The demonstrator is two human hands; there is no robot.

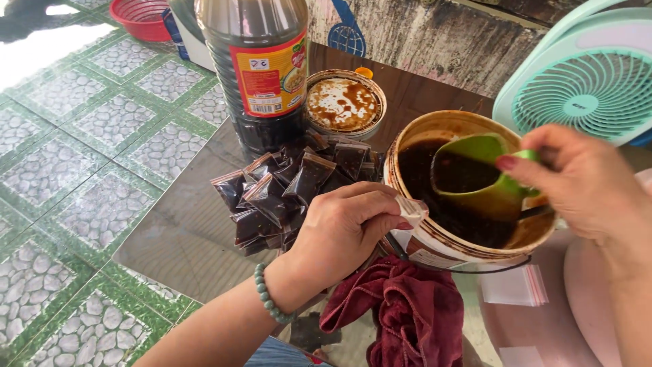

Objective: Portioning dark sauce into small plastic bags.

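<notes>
Daylight lit the scene brightly and evenly, strongest at the upper left, where a patch of the tiled floor (41, 51) was blown out to white. The glass tabletop (190, 231) carried a soft grey sheen and dim reflections. Shadows were faint and short under the pile of dark sachets (285, 187). Focus was fairly sharp at the centre; the fan (587, 81) and the near forearm looked slightly soft, with mild wide-angle stretching at the edges.
</notes>
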